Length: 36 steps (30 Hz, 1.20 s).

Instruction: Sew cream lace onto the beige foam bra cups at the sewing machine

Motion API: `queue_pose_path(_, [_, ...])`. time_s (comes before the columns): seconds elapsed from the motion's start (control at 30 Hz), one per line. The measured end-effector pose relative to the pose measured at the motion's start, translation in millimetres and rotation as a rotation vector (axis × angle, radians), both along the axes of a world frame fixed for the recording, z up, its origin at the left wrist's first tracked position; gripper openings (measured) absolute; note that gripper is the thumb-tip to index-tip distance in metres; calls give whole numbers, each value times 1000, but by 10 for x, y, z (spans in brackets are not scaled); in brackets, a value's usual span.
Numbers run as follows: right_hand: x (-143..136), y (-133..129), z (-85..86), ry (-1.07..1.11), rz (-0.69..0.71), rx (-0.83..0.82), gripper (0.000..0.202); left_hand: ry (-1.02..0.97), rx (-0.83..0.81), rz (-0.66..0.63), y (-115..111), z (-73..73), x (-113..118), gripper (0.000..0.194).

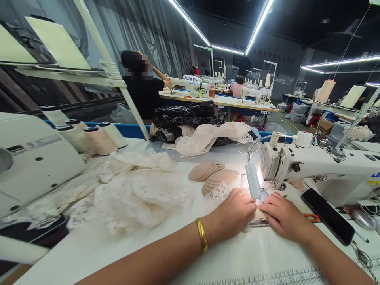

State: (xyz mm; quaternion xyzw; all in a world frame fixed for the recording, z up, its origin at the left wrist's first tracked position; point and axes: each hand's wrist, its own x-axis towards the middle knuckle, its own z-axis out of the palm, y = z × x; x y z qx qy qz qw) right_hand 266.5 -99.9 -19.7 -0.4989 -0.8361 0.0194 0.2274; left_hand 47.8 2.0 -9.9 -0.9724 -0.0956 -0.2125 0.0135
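My left hand [233, 213], with a gold bracelet at its wrist, bends its fingers down on a piece of pale lace fabric [215, 194] that spreads out to its left. Close by, my right hand [286, 217] pinches the same pale cloth, thumb and fingers together. Both hands are just in front of the head of a white sewing machine [297, 162]. A small grey lamp [252, 182] on a bent neck lights the spot and hides part of the needle area. Behind my left hand lie stacked beige oval pads [208, 172].
A heap of cream lace [139, 190] covers the table's left side, near thread cones [101, 138]. Right of my hands are a black phone [328, 215] and orange-handled scissors [312, 217]. A printed ruler [267, 275] runs along the front. A person [142, 87] sits beyond the table.
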Motion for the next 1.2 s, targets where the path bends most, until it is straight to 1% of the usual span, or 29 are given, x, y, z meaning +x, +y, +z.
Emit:
queue_pose_path(0.1, [-1, 24, -17, -14, -30, 20, 29, -7, -18, -16, 79, -11, 17, 21])
queue_pose_path(0.23, [-5, 54, -44, -24, -60, 47, 29, -9, -47, -75, 199, 2, 55, 15])
queue_pose_path(0.43, [-4, 75, -78, -23, -113, 13, 28, 37, -46, -119, 288, 95, 86, 22])
queue_pose_path(0.57, [-1, 67, -77, -17, -113, 7, 29, -18, -65, -140, 315, 49, 92, 20])
queue_pose_path(0.63, [-1, 63, -77, -19, -118, 11, 28, -51, -79, -130, 322, 21, 104, 18])
queue_pose_path(0.73, [5, 65, -90, -9, -121, 19, 28, -28, -86, -85, 315, 25, 132, 17])
queue_pose_path(0.87, [37, 84, -130, 25, -122, 25, 28, 50, -122, 45, 287, 66, 197, 15])
queue_pose_path(0.93, [45, 85, -139, 85, -128, -1, 26, 53, -139, 93, 290, 69, 242, 14])
queue_pose_path(1.0, [26, 70, -124, 164, -139, -41, 25, 45, -153, 115, 308, 74, 269, 11])
queue_pose_path(1.07, [-35, 37, -85, 212, -159, -78, 25, 38, -177, 127, 310, 99, 242, 13])
queue_pose_path(1.13, [-138, -3, -34, 373, -200, -211, 24, 33, -199, 135, 240, 146, 134, 20])
queue_pose_path(1.17, [-201, -22, -9, 519, -222, -320, 25, 24, -215, 129, 161, 171, 50, 22])
queue_pose_path(1.2, [-269, -39, 13, 690, -236, -437, 30, 5, -252, 114, 48, 189, -47, 23])
